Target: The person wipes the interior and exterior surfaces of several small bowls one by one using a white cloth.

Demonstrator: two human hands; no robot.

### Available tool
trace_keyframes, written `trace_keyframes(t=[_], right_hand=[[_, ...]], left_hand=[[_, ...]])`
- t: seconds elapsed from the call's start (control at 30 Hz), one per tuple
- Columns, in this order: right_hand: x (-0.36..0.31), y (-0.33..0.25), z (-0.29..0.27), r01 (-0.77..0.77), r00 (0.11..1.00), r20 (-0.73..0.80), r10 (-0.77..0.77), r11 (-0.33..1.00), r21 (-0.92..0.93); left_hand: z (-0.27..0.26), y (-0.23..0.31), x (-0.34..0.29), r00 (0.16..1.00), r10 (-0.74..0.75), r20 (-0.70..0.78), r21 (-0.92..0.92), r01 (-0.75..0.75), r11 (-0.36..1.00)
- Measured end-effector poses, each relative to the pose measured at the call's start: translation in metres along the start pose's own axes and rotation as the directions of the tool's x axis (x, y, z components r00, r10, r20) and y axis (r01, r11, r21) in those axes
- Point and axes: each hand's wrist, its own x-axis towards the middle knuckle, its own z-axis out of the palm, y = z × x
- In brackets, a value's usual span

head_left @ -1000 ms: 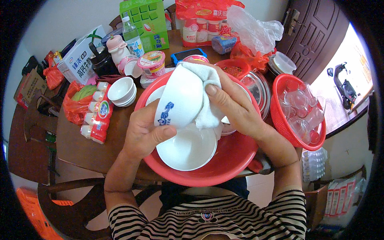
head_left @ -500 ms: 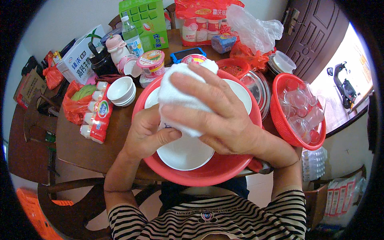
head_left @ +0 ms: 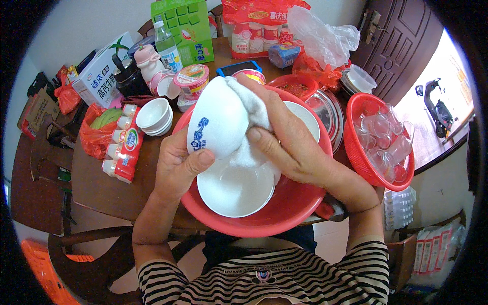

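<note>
A white bowl (head_left: 217, 119) with a blue pattern is tilted on its side above a red basin (head_left: 259, 223). My left hand (head_left: 178, 160) grips it at the lower left, thumb along its edge. On the bowl's right side my right hand (head_left: 292, 140) is closed round a white cloth (head_left: 252, 114) and presses it to the bowl; part of the cloth bunches below the thumb. Inside the basin, under my hands, lies a larger white bowl (head_left: 236, 195). Another white dish (head_left: 305, 118) shows at the basin's far right, partly hidden by my right hand.
Left of the basin stand stacked small white bowls (head_left: 154, 116) and a pack of small bottles (head_left: 124, 145). A red basket (head_left: 356, 152) of clear glass cups sits at the right, near metal trays (head_left: 330, 114). Behind are instant noodle tubs (head_left: 192, 81), a phone (head_left: 239, 68) and a green box (head_left: 185, 30).
My right hand and the cloth have moved from over the bowl to its right side. The bowl has turned, so its outer wall and blue pattern now show.
</note>
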Motion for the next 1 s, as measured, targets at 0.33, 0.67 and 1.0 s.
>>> trace_keyframes(t=[0.33, 0.67, 1.0], right_hand=[[-0.001, -0.006, 0.003, 0.343, 0.939, 0.115, -0.324, 0.856, -0.386], [0.004, -0.015, -0.011, -0.340, 0.937, 0.199, 0.287, 0.614, 0.712], [-0.001, 0.000, 0.002, 0.335, 0.942, 0.074, -0.328, 0.897, -0.290]], left_hand=[[-0.002, -0.001, -0.002, 0.995, -0.038, 0.097, 0.066, 0.032, 0.997], [-0.003, 0.013, -0.005, 0.984, -0.072, 0.162, 0.328, 0.015, 0.945], [0.003, 0.010, -0.001, 0.982, 0.032, 0.188, 0.456, -0.116, 0.882]])
